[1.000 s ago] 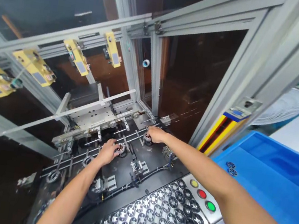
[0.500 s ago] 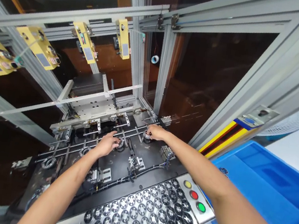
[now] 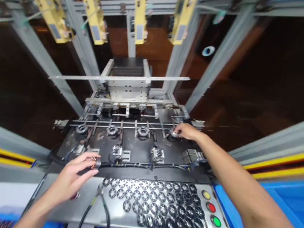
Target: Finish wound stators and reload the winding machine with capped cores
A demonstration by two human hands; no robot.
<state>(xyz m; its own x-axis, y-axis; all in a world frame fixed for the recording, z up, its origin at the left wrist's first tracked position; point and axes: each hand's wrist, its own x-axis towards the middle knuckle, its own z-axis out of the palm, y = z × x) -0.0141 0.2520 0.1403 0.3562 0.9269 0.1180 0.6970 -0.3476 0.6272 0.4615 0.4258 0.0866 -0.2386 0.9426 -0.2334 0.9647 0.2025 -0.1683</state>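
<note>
My left hand (image 3: 76,175) holds a small metal ring part with copper windings (image 3: 97,163) between thumb and fingers, above the left part of the steel ledge (image 3: 60,207). At the rightmost round fixture (image 3: 172,135), my right hand (image 3: 185,131) has its fingers closed on a copper-wound part that they partly cover. Three other ring fixtures stand in a row to its left, among them one near the middle (image 3: 143,131). Several black slotted discs (image 3: 144,195) lie in rows on the ledge.
Pliers (image 3: 97,201) lie on the ledge left of the discs. Yellow, red and green buttons (image 3: 211,207) are at its right end. Yellow units (image 3: 140,19) hang from the frame above. Blue bins (image 3: 293,203) stand at the right and lower left.
The view has turned left. My left hand has moved back from the fixtures to above the ledge, now with a copper-wound part in it. My right hand remains at the rightmost fixture.
</note>
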